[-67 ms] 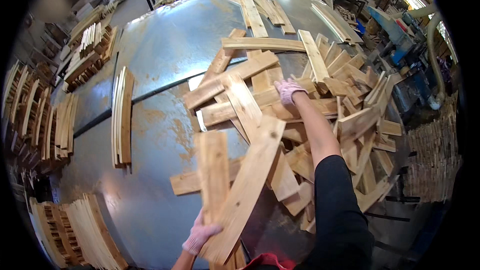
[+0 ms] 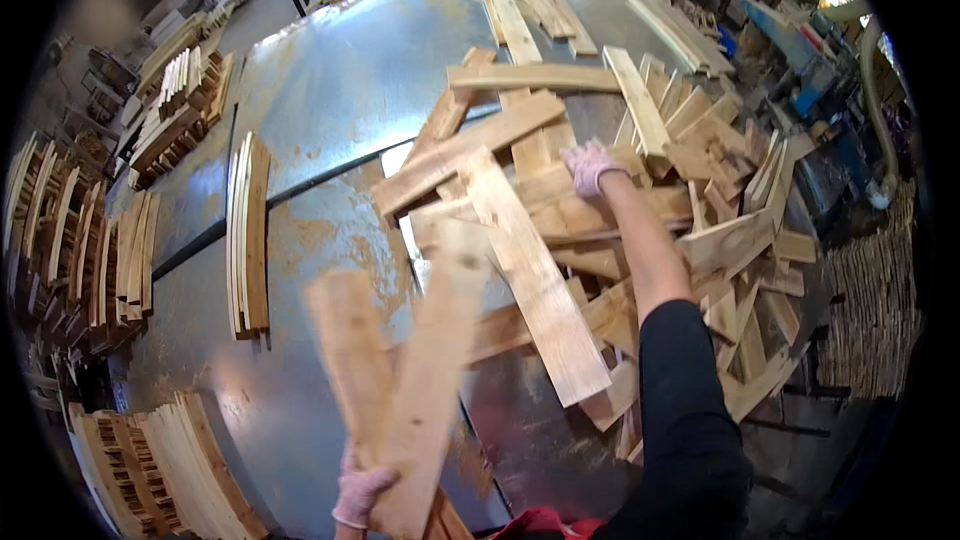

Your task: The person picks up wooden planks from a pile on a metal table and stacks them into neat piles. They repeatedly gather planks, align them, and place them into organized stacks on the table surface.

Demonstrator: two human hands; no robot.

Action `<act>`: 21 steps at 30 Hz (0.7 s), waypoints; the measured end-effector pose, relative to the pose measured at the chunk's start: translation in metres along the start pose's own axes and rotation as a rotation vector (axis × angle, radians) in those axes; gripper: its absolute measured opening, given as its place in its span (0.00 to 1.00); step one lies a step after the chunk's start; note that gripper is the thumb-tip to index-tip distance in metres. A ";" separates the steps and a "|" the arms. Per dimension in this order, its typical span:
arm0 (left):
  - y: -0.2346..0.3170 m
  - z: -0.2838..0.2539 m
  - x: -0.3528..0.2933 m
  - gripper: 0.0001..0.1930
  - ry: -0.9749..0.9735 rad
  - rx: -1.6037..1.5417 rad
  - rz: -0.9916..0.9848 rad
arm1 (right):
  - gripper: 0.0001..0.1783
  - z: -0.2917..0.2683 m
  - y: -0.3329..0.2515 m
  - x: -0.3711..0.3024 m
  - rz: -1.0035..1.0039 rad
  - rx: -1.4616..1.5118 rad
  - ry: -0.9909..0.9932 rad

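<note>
In a light pink glove, my left hand grips the lower ends of wooden boards, fanned apart and slightly blurred, above the near part of the metal table. My right hand, gloved the same way, lies over the heap of loose boards with its fingers stretched forward. It touches or hovers just above a board there; I cannot tell which. A pale board slants across the heap between my two hands.
A neat row of boards lies left on the table. More stacks stand at the lower left and far left. Several boards lie at the far edge. Blue machinery with a hose stands at the right.
My left hand has swung left and down with its boards, uncovering more of the pale slanted board. My right hand has shifted slightly right and up over the heap.
</note>
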State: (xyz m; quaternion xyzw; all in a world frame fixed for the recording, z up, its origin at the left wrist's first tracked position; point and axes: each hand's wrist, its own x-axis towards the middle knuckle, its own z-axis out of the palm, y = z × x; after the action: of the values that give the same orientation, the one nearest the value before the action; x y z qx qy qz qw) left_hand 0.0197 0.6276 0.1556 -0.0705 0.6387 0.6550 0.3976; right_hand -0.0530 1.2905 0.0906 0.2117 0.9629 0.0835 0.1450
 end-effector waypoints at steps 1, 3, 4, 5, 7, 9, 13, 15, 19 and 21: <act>0.008 -0.016 -0.007 0.48 0.099 0.000 0.051 | 0.32 -0.008 -0.008 -0.003 0.015 -0.003 -0.066; 0.011 -0.023 -0.017 0.49 0.306 0.035 0.144 | 0.32 -0.017 -0.018 0.006 0.022 -0.163 -0.165; 0.006 -0.027 -0.023 0.49 0.438 0.071 0.194 | 0.26 -0.039 -0.034 0.004 -0.078 -0.270 -0.182; -0.001 -0.034 -0.022 0.50 0.552 0.100 0.252 | 0.22 -0.065 -0.048 -0.002 -0.111 -0.241 -0.236; -0.036 -0.059 -0.001 0.50 0.658 0.536 0.029 | 0.14 -0.071 -0.045 -0.012 -0.110 -0.299 -0.073; -0.080 -0.071 0.014 0.51 0.684 0.746 -0.092 | 0.13 -0.114 -0.072 -0.036 -0.149 -0.423 -0.124; -0.106 -0.065 0.036 0.52 0.622 0.783 -0.164 | 0.13 -0.187 -0.126 -0.126 -0.282 -0.281 -0.123; -0.109 -0.079 0.029 0.53 0.657 0.770 -0.159 | 0.17 -0.179 -0.167 -0.170 -0.270 -0.003 -0.224; -0.128 -0.087 0.027 0.55 0.591 0.518 0.011 | 0.42 -0.073 -0.262 -0.282 -0.143 0.309 -0.173; -0.134 -0.091 0.037 0.54 0.584 0.586 0.058 | 0.52 -0.003 -0.297 -0.316 -0.114 0.363 -0.078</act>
State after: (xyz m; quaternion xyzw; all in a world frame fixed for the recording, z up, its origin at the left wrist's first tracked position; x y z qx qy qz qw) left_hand 0.0386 0.5447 0.0133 -0.1192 0.8857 0.4090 0.1843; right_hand 0.1065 0.8875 0.1044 0.1828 0.9662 -0.1082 0.1462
